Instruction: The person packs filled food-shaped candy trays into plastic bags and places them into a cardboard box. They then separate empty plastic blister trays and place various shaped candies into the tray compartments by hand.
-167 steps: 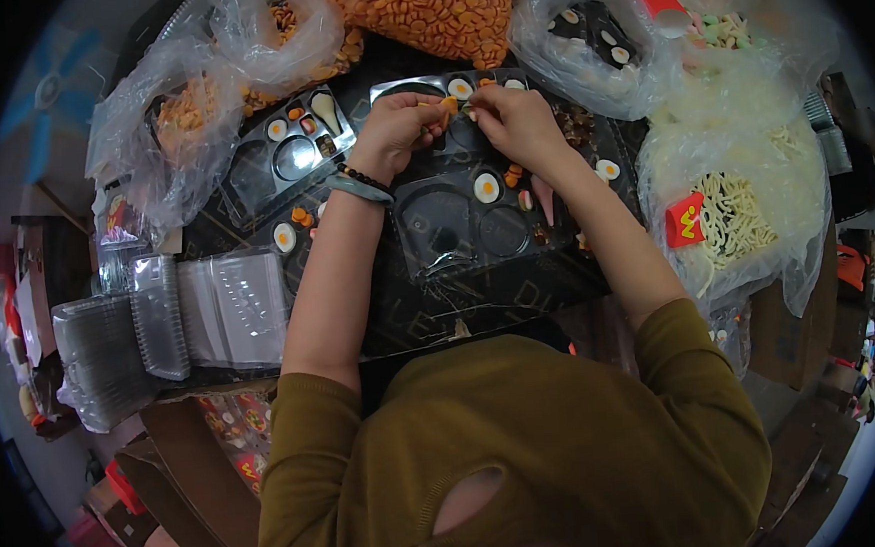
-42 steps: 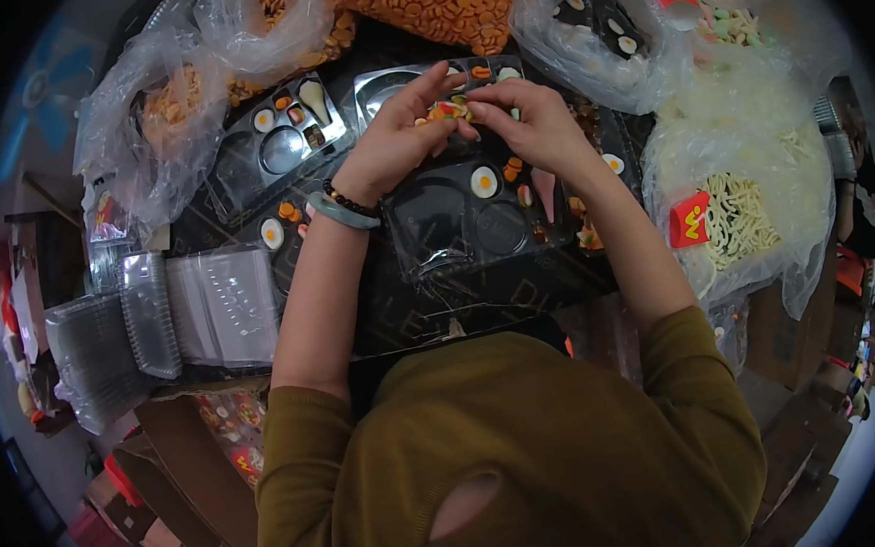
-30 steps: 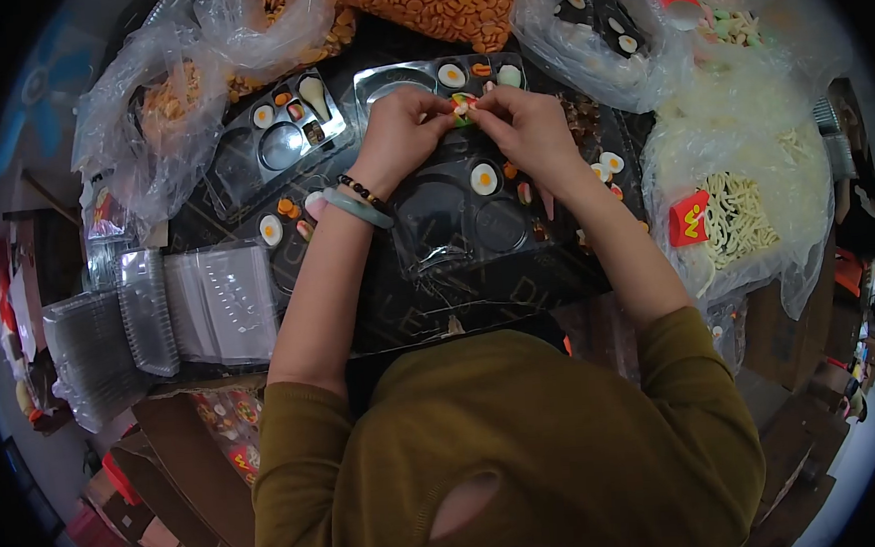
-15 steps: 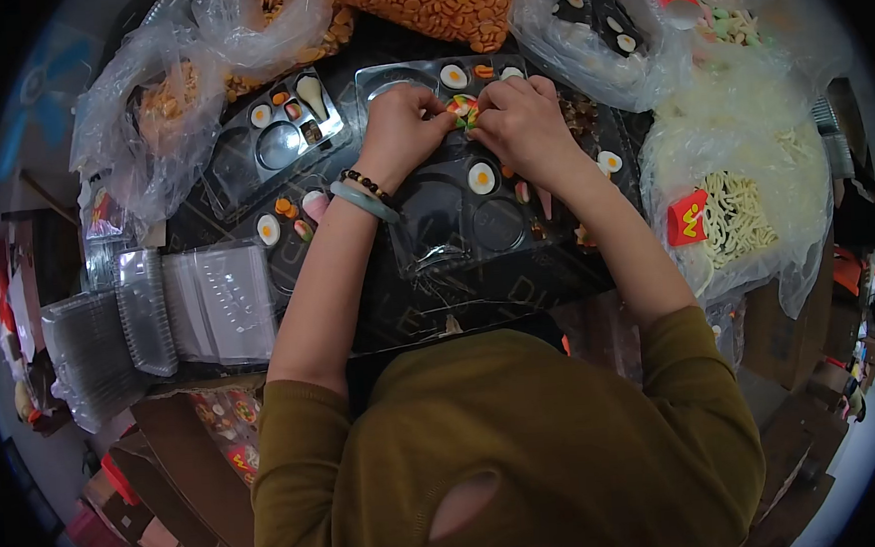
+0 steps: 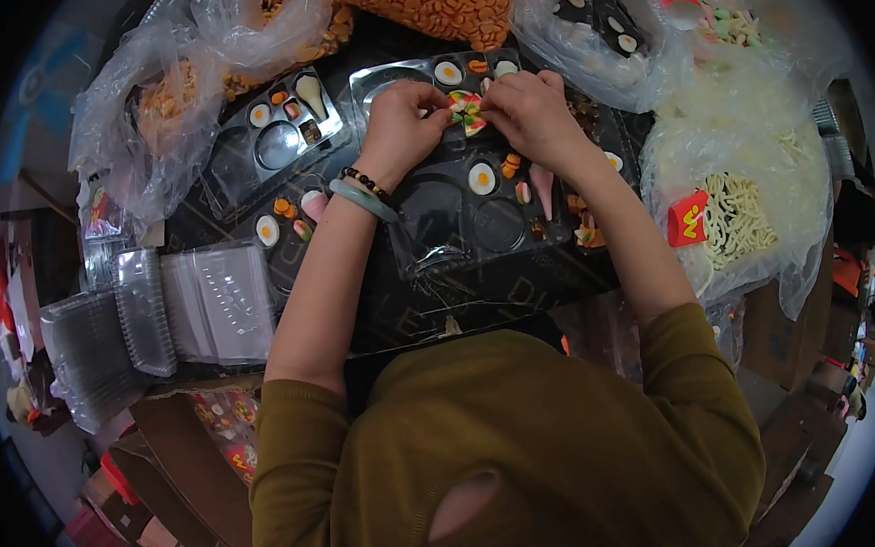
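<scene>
Between my two hands is a small round pizza-shaped candy (image 5: 466, 112) in red, yellow, green and white, with gaps between its wedges. My left hand (image 5: 404, 127) pinches its left side between thumb and fingertips. My right hand (image 5: 531, 117), fingers curled together, grips its right side. Both hands are over the far clear plastic tray (image 5: 364, 81), partly hiding it. In that tray's upper part is a fried-egg-shaped candy (image 5: 448, 73), beside an orange piece (image 5: 477, 67). Nearer me lies another clear tray (image 5: 433, 232), holding an egg candy (image 5: 482, 178) and a pink cone-shaped piece (image 5: 543, 189).
A third filled tray (image 5: 236, 167) lies to the left. Stacked clear lids (image 5: 221, 305) stand at the front left. Plastic bags hold orange pieces (image 5: 431, 3) at the back and pale noodle-like strands (image 5: 740, 217) on the right, beside a small red box (image 5: 688, 219).
My hands have drawn slightly apart, and more of the pizza-shaped candy shows, its wedges spread. My right hand has shifted right and up, uncovering the pink piece. The far tray has slid slightly left.
</scene>
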